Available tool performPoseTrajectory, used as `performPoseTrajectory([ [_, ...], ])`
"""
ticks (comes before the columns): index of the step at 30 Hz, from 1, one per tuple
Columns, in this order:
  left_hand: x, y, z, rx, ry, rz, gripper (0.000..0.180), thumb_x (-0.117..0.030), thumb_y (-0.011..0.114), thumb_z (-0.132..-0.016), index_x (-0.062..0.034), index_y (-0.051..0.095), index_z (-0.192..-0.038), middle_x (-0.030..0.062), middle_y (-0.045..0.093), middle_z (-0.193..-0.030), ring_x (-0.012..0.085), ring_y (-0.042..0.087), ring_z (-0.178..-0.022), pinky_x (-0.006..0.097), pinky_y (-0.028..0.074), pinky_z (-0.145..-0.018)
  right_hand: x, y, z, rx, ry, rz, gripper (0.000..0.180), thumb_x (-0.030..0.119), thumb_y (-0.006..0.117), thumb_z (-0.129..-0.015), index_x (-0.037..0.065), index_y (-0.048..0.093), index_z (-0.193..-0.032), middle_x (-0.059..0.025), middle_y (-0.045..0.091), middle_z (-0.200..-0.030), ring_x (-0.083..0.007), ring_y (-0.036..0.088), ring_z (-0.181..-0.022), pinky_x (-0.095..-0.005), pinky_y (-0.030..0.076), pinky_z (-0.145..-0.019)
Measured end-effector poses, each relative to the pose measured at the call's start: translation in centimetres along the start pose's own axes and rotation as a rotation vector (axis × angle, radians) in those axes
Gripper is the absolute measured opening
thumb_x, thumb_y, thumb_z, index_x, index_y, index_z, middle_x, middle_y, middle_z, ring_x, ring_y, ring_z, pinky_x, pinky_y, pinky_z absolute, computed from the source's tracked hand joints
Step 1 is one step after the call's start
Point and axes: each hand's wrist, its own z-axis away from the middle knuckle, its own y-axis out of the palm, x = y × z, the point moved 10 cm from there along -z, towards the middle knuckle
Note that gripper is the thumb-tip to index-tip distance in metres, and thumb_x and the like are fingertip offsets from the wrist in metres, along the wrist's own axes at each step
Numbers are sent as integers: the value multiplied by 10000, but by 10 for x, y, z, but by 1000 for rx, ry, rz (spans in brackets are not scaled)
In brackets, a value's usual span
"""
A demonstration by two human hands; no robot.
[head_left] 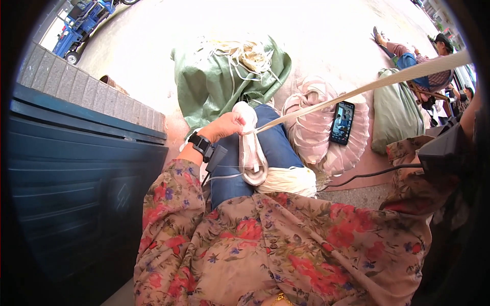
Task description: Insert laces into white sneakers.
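Note:
On my blue-jeaned lap lies a long, pale, slipper-shaped piece with a checked inside and a padded rim. My left hand is closed at its far end, fingers pinched on the piece. A cream fabric strip runs taut from beside those fingers up to the far right edge. My right forearm reaches out to the right, its hand beyond the picture. A bundle of cream cords rests on my lap, right of the piece.
Ahead is a green sack topped with tangled cream strips. Right of my knees, a phone lies on pinkish coiled bands. Beyond are another sack and a seated person. A black cable crosses near a blue door.

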Motion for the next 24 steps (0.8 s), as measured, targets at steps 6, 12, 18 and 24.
performPoseTrajectory([
  [6,-21,-6,-1,-116,60,-305,207,-85,587,-706,10,570,-889,81,597,-715,163,584,-696,278,447,-627,1,-15,-1,-75,52,167,382,255,488,-890,2,416,-1167,7,507,-677,-74,499,-640,-263,445,-744],
  [12,-63,32,-21,-136,234,-927,166,-157,560,-688,-72,631,-811,146,621,-839,307,584,-831,394,451,-731,3,-32,3,-154,114,346,364,253,475,-896,-4,430,-1149,8,498,-674,-75,495,-641,-263,441,-744],
  [18,-25,16,-36,-107,213,-718,174,-151,595,-638,-38,644,-762,169,619,-748,305,596,-746,354,463,-689,0,-43,7,-218,168,500,348,251,462,-902,-9,444,-1132,10,489,-671,-75,492,-643,-263,437,-744],
  [24,-31,-9,-8,-304,241,-603,200,-127,585,-710,-15,627,-871,165,618,-790,283,603,-756,339,464,-693,-1,-55,9,-287,211,655,335,249,449,-908,-15,458,-1115,12,479,-668,-75,489,-644,-263,432,-743],
])
